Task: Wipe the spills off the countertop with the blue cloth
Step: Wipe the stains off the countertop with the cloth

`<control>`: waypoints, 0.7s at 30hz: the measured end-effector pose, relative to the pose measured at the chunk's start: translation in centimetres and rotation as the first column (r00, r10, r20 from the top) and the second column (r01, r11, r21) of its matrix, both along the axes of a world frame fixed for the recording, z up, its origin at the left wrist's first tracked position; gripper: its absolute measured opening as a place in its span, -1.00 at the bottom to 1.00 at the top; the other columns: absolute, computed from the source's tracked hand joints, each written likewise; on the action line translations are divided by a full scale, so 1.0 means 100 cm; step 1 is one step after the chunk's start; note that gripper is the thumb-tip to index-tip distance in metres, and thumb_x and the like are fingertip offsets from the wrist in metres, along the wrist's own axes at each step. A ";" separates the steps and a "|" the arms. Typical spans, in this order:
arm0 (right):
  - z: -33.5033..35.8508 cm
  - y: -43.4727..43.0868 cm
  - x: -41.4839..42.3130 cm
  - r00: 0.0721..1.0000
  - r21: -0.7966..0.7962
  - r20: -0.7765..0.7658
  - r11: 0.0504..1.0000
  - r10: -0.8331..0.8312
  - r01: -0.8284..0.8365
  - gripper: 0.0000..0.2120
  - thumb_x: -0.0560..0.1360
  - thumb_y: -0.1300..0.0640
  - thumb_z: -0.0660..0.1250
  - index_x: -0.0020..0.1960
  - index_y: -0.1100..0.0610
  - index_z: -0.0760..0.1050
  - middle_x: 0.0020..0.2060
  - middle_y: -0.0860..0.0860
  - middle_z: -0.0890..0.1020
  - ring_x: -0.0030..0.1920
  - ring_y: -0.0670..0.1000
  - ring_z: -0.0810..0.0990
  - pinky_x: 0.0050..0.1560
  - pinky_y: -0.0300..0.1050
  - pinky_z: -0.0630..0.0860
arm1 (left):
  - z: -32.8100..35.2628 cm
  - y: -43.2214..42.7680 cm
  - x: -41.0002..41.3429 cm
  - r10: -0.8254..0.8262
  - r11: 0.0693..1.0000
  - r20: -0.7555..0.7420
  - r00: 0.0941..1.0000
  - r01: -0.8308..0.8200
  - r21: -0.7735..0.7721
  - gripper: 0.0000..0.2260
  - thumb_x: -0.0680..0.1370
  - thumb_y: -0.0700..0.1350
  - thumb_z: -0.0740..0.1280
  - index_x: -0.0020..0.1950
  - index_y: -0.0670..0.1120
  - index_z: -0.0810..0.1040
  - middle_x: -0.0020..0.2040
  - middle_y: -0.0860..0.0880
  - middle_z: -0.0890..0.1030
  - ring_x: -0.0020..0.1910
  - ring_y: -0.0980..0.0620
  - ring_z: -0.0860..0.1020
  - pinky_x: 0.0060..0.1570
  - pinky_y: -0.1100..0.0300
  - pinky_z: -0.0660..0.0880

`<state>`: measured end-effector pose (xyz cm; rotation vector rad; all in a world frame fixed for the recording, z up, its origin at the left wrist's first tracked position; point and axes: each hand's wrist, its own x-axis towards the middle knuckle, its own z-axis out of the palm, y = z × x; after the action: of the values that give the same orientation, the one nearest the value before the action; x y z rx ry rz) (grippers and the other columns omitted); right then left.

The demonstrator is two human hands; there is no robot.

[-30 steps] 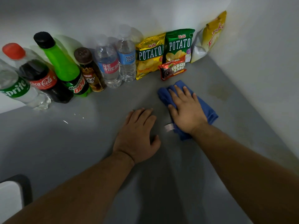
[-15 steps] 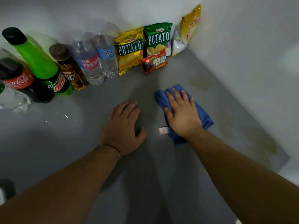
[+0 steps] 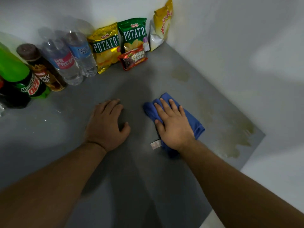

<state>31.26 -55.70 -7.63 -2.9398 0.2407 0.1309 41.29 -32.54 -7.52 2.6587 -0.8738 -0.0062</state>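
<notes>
A folded blue cloth (image 3: pixel 195 124) with a small white tag lies on the grey countertop (image 3: pixel 134 186). My right hand (image 3: pixel 172 127) presses flat on it, fingers straight and spread. My left hand (image 3: pixel 107 125) rests flat on the bare countertop to the left of the cloth. Yellowish spill stains (image 3: pixel 236 137) spread along the right edge by the wall, right of the cloth. A smaller stain (image 3: pixel 181 75) lies farther back near the corner.
Along the back wall stand a Mountain Dew bottle (image 3: pixel 18 76), a brown drink bottle (image 3: pixel 42 69), two water bottles (image 3: pixel 65 63), two potato chip bags (image 3: pixel 107 48), a fudge bar pack (image 3: pixel 134 59) and a yellow bag (image 3: pixel 162 25). A white wall (image 3: pixel 238 55) bounds the right side.
The view has swung right, so the left bottles slid out of sight and the right-edge stains came into view. The cloth under my right hand moved back from the snack packs, toward me.
</notes>
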 end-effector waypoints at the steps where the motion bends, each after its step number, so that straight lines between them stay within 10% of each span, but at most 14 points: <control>1: 0.000 0.006 -0.005 1.000 -0.007 -0.005 1.000 0.012 -0.013 -0.42 0.70 -0.13 0.02 0.68 -0.06 0.03 0.68 -0.04 0.02 0.66 0.11 -0.12 0.61 0.26 -0.08 | 0.000 0.000 0.000 -0.001 1.000 0.002 1.000 0.001 0.001 -0.46 0.47 0.11 0.27 0.34 -0.17 0.51 0.47 -0.15 0.47 0.39 -0.24 0.43 0.40 -0.21 0.40; 8: 0.002 -0.002 -0.097 0.947 0.041 -0.043 0.947 0.319 -0.318 -0.44 0.70 -0.16 0.00 0.67 -0.10 0.04 0.67 -0.12 0.02 0.66 0.02 -0.14 0.62 0.13 -0.18 | 0.001 0.001 -0.003 -0.017 0.999 0.018 1.000 0.018 -0.035 -0.47 0.46 0.10 0.24 0.30 -0.20 0.54 0.42 -0.18 0.51 0.37 -0.27 0.46 0.40 -0.20 0.39; 15: 0.003 0.004 -0.088 0.998 0.039 -0.050 0.999 -0.028 0.030 -0.41 0.68 -0.19 -0.07 0.68 -0.10 -0.02 0.67 -0.11 -0.04 0.66 0.01 -0.20 0.62 0.22 -0.11 | 0.007 -0.001 -0.009 -0.037 0.998 0.032 0.999 0.039 -0.059 -0.52 0.45 0.01 0.30 0.27 -0.24 0.57 0.39 -0.21 0.54 0.32 -0.31 0.50 0.38 -0.16 0.40; 21: -0.002 0.037 -0.148 0.997 0.043 -0.058 0.998 0.053 -0.050 -0.43 0.71 -0.17 -0.04 0.68 -0.14 -0.10 0.67 -0.13 -0.08 0.65 -0.03 -0.26 0.61 0.14 -0.22 | 0.007 0.001 -0.010 -0.063 0.996 0.053 0.997 0.066 -0.063 -0.53 0.47 0.01 0.27 0.27 -0.22 0.59 0.37 -0.20 0.57 0.30 -0.29 0.52 0.35 -0.15 0.43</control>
<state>16.42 -52.03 -7.85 -2.9048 0.1688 0.2270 40.27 -32.45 -6.77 2.5800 -0.9599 0.0735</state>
